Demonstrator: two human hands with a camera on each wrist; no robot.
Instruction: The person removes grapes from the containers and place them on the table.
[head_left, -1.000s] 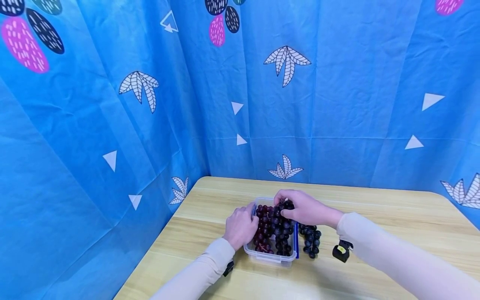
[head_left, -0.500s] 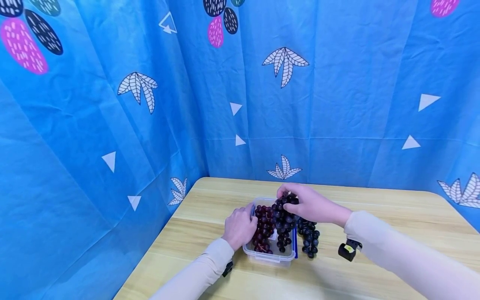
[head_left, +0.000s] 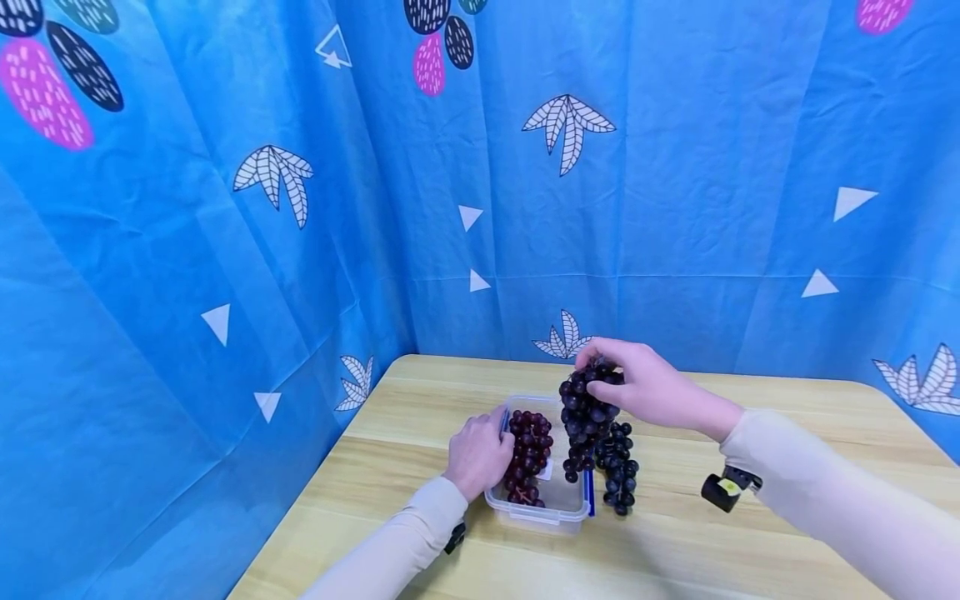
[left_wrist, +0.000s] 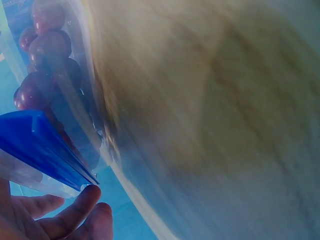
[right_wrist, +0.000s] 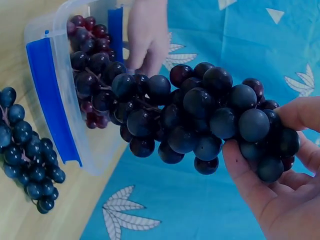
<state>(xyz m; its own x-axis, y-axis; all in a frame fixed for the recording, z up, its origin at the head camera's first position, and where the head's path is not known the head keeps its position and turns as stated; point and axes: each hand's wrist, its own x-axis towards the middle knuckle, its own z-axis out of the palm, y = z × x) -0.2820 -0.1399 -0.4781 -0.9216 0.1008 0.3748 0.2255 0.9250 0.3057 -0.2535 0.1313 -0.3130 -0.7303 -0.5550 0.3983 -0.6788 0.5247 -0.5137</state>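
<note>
Fingers point(right_wrist: 250, 182) of the right hand point(head_left: 654, 385) pinch a bunch of dark grapes point(head_left: 588, 417) near its top; it hangs at the right rim of a clear plastic box point(head_left: 536, 518). The left hand point(head_left: 478, 454) grips the box's left side. Red grapes point(head_left: 527, 454) lie inside; a second dark bunch point(head_left: 619, 479) rests just right of it on the pale wooden bench point(head_left: 435, 392), which has rounded far corners. Blue cloth point(head_left: 690, 208) printed with white leaves and triangles hangs behind and to the left.

A pale wood-grain table point(head_left: 435, 392), corners rounded, and on it sits a clear, blue-clipped rectangular plastic box point(head_left: 536, 521); just to its right, there lies a bunch of round blue-black grapes point(head_left: 619, 477)!
</note>
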